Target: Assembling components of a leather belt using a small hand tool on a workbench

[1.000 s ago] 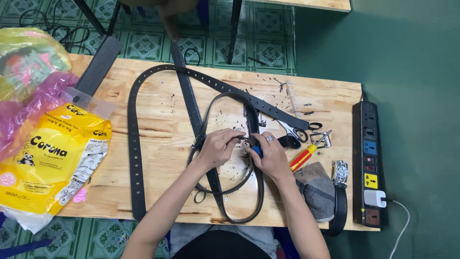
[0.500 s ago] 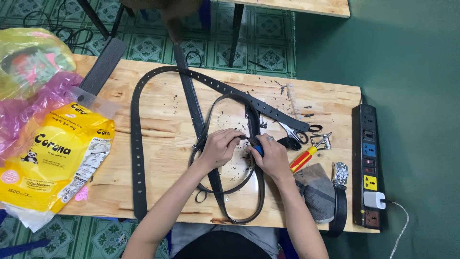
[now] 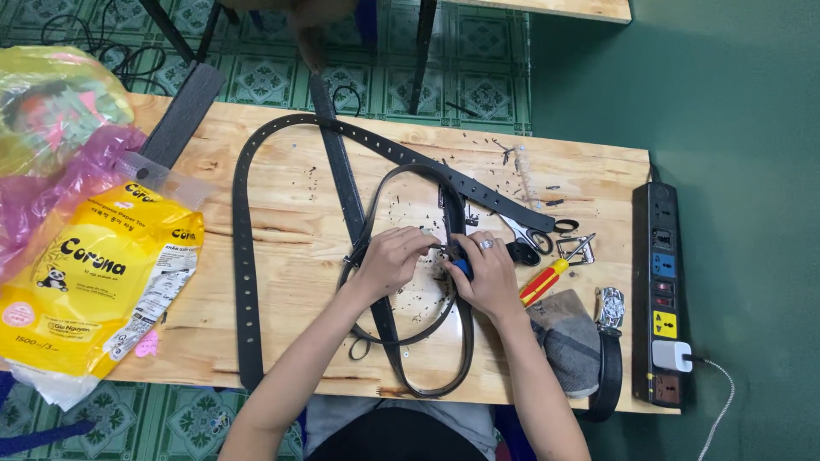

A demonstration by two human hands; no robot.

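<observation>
Together both hands (image 3: 440, 265) grip a black looped, hole-punched belt (image 3: 427, 341) on wood

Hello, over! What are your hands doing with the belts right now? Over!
Left hand pinching black belt loop. Right hand gripping blue-handled tool against it. Scissors, red-yellow screwdriver close beside the right hand, not blocking.
</observation>
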